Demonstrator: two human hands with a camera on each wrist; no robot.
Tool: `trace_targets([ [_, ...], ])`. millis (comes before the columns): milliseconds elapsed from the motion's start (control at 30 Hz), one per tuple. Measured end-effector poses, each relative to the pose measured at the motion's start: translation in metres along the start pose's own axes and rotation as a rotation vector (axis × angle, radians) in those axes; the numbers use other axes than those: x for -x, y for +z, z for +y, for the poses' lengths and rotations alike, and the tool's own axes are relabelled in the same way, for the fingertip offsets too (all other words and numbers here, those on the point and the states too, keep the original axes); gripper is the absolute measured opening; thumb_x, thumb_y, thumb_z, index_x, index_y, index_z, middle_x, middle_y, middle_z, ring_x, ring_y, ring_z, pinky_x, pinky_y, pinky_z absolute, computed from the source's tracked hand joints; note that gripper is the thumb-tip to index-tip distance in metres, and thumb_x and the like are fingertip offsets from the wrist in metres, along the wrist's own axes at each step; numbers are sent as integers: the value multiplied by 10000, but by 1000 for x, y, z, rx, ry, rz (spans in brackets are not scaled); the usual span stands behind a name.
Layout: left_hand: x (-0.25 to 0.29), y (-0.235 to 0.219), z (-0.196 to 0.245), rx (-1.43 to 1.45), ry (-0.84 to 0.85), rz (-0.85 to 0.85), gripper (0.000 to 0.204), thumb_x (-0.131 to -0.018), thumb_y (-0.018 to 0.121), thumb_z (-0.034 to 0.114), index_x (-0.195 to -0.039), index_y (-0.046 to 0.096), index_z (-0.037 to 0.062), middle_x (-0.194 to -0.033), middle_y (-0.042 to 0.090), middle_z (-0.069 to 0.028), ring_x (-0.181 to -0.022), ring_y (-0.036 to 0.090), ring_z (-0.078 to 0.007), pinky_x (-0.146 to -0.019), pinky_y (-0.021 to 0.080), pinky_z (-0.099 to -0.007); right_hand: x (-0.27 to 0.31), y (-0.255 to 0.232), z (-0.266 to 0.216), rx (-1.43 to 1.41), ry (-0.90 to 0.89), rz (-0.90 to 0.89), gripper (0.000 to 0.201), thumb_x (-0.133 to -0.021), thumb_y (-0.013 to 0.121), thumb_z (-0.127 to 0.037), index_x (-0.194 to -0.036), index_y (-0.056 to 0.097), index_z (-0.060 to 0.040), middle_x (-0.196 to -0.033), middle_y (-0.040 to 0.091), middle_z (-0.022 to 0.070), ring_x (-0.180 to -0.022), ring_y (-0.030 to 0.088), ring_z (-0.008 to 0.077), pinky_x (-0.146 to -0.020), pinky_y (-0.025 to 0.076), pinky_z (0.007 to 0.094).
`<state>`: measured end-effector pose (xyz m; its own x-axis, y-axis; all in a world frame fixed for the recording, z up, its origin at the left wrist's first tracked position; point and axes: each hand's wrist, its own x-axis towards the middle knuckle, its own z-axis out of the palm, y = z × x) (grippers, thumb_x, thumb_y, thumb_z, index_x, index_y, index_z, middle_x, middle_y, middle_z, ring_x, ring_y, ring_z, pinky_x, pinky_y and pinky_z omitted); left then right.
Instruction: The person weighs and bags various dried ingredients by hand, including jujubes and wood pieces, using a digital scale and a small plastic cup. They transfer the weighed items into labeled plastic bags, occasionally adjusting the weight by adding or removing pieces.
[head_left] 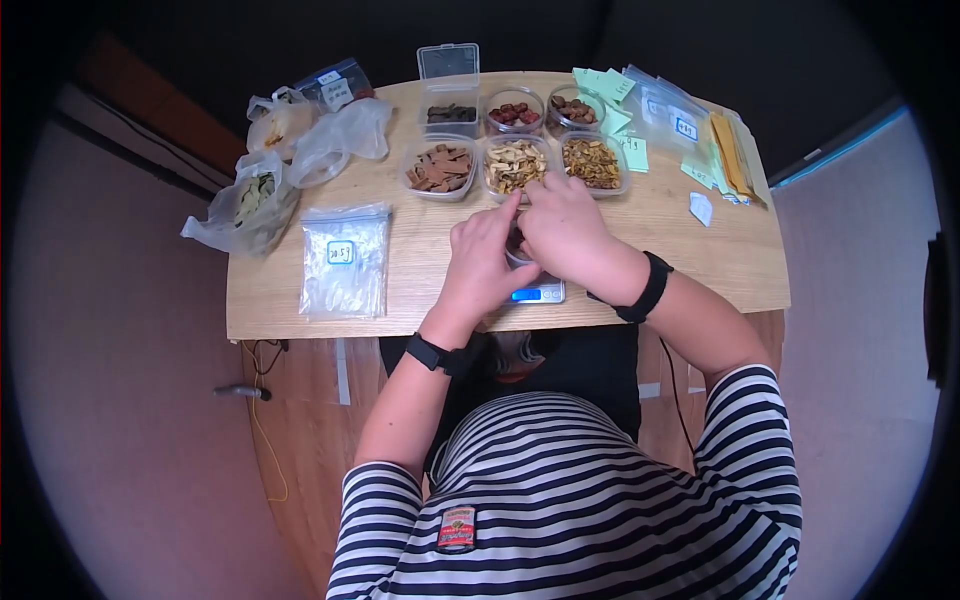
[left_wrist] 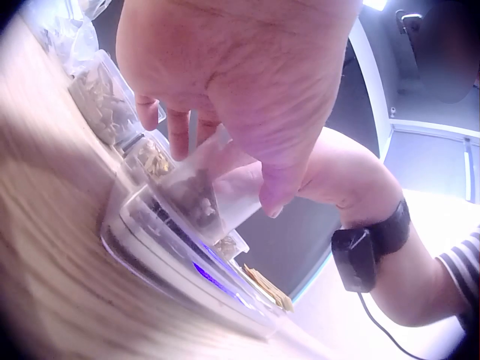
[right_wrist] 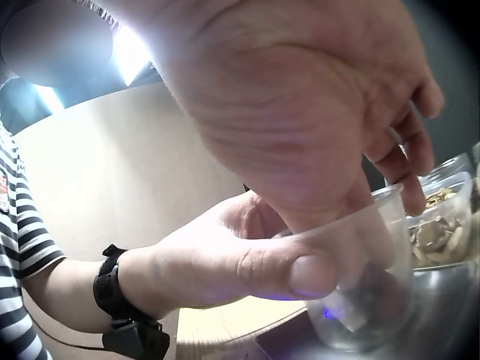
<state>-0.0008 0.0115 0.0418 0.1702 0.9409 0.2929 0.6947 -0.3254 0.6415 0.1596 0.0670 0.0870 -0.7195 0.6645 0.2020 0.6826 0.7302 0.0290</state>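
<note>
A clear plastic cup (right_wrist: 360, 322) stands on a small digital scale (head_left: 551, 293) near the table's front edge. My left hand (head_left: 483, 262) holds the cup, thumb on the near side and fingers round the other. Dark dried pieces (left_wrist: 196, 201) lie in the bottom of the cup. My right hand (head_left: 570, 228) is over the rim, its thumb and index finger reaching down inside; the other fingers stay outside, loosely bent. I cannot tell whether those fingertips pinch a piece. The scale's display (head_left: 526, 295) glows blue.
Behind the hands stand tubs of brown bark-like pieces (head_left: 440, 168), pale slices (head_left: 514, 162), yellowish pieces (head_left: 591, 161) and red dried fruit (head_left: 515, 113). A labelled zip bag (head_left: 343, 262) lies left, beyond it plastic bags (head_left: 262, 200). Green notes (head_left: 632, 152) and envelopes (head_left: 732, 155) lie right.
</note>
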Motion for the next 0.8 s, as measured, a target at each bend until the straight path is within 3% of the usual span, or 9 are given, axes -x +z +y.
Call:
trace_targets([
  [200,1,0,-2,10,18,12,988,-682,840,340,-1522,405,55,-1298,613,-152,-1178,558,-336,-1035,362,-440,-6,1,5,-17,-32,-67,191,-700,744,-261,-806,774,-105,-989,642,68,-1047,565,281,-874,438,418],
  [400,20,-18,-19,-14,113,211,877,-765,829,345,-1490,435,47,-1312,593,-176,-1195,556,-350,-1054,387,-436,-16,-49,27,-186,13,-247,171,-772,734,-263,-839,757,-107,-988,656,88,-1062,583,277,-903,451,424],
  [467,33,-20,-41,146,-63,307,667,-798,794,272,-1366,547,25,-1179,647,-167,-1112,584,-348,-975,435,-447,-26,-58,42,-206,68,-290,185,-795,730,-280,-826,740,-98,-969,666,107,-1039,599,305,-919,472,421],
  [500,35,-24,-40,78,-125,386,403,-850,749,227,-1176,656,9,-1005,684,-151,-949,636,-316,-853,495,-412,-32,-54,51,-208,70,-295,185,-795,730,-280,-826,740,-98,-969,666,107,-1039,599,305,-919,472,421],
  [567,44,-23,-51,59,-346,347,211,-886,707,211,-984,712,24,-825,678,-119,-791,646,-287,-737,513,-398,-50,-43,72,-196,124,-215,226,-810,688,-278,-857,758,-68,-872,718,149,-913,690,322,-829,541,454],
  [700,50,-16,-51,73,-344,346,161,-904,675,194,-870,721,44,-742,656,-112,-713,638,-289,-672,510,-404,-100,-26,101,-146,208,-216,293,-833,656,-317,-874,757,-46,-816,721,176,-818,712,337,-774,569,449],
  [767,46,-17,-51,-17,-313,313,160,-907,663,198,-855,720,58,-744,659,-111,-726,641,-299,-669,509,-414,-120,-25,111,-301,409,-160,342,-860,636,-358,-896,763,-42,-815,721,167,-803,707,342,-765,572,445],
  [800,46,-17,-51,-19,-311,310,160,-907,663,198,-855,720,58,-744,659,-111,-726,641,-299,-669,509,-414,-119,-25,110,-303,413,-159,342,-860,636,-358,-896,763,-42,-815,721,167,-803,707,342,-765,572,445],
])
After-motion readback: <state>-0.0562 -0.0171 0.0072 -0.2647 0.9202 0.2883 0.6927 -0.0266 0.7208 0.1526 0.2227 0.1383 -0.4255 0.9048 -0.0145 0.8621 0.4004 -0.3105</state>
